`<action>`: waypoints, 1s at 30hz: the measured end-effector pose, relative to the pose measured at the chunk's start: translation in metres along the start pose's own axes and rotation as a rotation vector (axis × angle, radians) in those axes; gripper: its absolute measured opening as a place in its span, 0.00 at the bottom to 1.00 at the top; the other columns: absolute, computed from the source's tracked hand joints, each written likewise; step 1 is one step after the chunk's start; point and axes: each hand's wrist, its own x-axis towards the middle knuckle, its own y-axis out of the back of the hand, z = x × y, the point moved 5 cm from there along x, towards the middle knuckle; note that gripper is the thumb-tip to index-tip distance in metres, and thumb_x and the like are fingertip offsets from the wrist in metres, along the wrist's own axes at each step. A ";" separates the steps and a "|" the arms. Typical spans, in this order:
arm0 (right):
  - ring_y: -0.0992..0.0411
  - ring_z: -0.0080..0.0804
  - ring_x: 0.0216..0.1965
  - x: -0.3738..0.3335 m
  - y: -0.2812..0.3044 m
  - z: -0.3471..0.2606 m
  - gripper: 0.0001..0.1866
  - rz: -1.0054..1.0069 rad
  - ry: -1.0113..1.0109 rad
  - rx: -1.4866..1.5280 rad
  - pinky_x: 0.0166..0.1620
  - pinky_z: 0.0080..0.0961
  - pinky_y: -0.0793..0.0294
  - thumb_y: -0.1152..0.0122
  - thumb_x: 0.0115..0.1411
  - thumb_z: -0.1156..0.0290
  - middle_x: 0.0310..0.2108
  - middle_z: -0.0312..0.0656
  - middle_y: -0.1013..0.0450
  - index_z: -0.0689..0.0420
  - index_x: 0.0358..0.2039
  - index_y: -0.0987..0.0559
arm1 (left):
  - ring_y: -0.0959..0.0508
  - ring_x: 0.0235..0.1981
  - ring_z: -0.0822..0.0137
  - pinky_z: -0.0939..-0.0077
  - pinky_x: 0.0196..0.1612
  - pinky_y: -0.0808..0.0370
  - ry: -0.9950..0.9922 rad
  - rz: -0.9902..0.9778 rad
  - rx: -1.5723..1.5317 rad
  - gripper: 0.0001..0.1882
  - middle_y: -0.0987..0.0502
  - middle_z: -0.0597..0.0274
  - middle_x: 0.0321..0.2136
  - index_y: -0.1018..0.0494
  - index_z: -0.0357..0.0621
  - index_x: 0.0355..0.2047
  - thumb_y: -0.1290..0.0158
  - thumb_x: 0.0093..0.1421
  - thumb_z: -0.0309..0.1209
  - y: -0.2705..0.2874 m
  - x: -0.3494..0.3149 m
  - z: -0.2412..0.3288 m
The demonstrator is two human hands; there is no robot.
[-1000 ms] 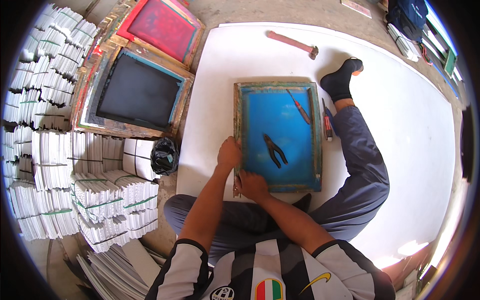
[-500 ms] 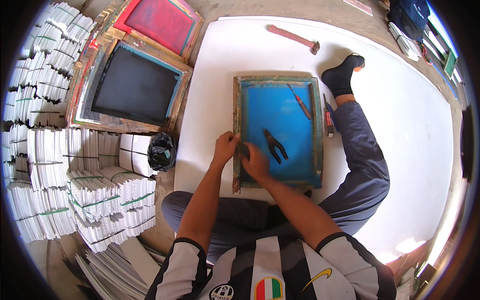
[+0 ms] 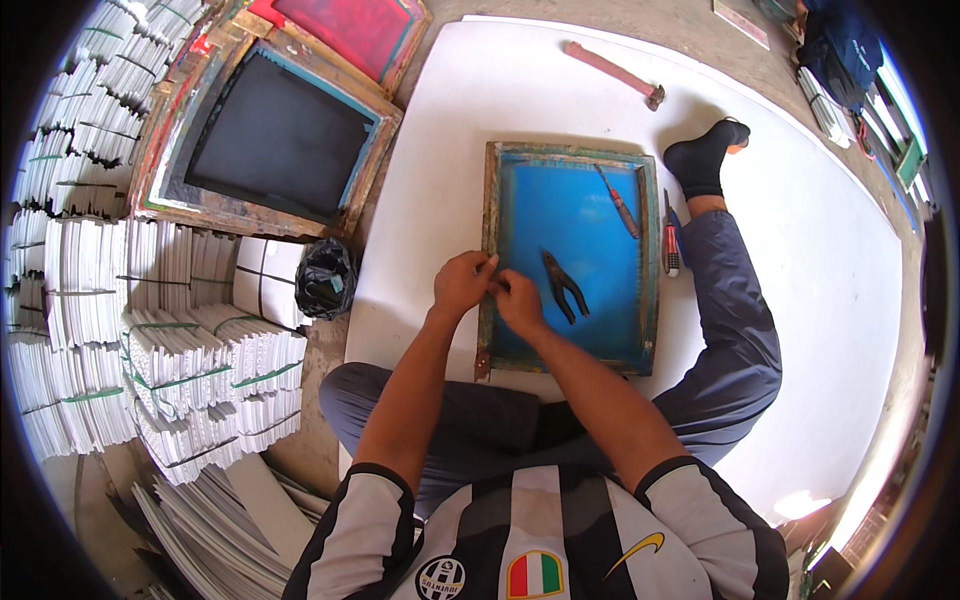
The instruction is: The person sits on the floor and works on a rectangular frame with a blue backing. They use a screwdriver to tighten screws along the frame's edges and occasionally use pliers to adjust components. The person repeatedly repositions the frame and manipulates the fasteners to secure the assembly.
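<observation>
A wooden-framed printing screen [image 3: 491,190] with blue mesh [image 3: 560,200] lies in front of me. At its left rail my left hand [image 3: 461,283] is closed, thumb and fingers pinched together. My right hand [image 3: 520,305] is closed too, its fingertips meeting the left ones over that rail. Whatever they pinch is too small or hidden to make out. Black-handled pliers [image 3: 564,287] rest on the mesh, right of my right hand. Farther up the mesh lies a slim screwdriver [image 3: 622,212] with a red handle. Another red-handled tool [image 3: 670,245] sits just outside the right rail.
A hammer [image 3: 612,73] lies at the far side of the white board [image 3: 830,300]. My socked foot [image 3: 706,160] stretches out on the right. Leftward stand a black screen [image 3: 280,130], a red screen [image 3: 350,30], a black-bagged bin [image 3: 326,280] and bundled paper stacks [image 3: 190,370].
My fingertips have come together over the left rail. A dark piece visible under my right fingers earlier no longer shows. The whole view has shifted slightly; the tools stay put on the screen.
</observation>
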 end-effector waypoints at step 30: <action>0.30 0.25 0.30 -0.028 -0.004 -0.008 0.13 -0.123 -0.476 0.471 0.34 0.28 0.26 0.47 0.74 0.61 0.34 0.37 0.26 0.59 0.42 0.23 | 0.19 0.37 0.43 0.46 0.39 0.25 0.122 0.086 0.020 0.17 0.18 0.50 0.32 0.33 0.53 0.57 0.51 0.73 0.43 -0.034 -0.043 -0.033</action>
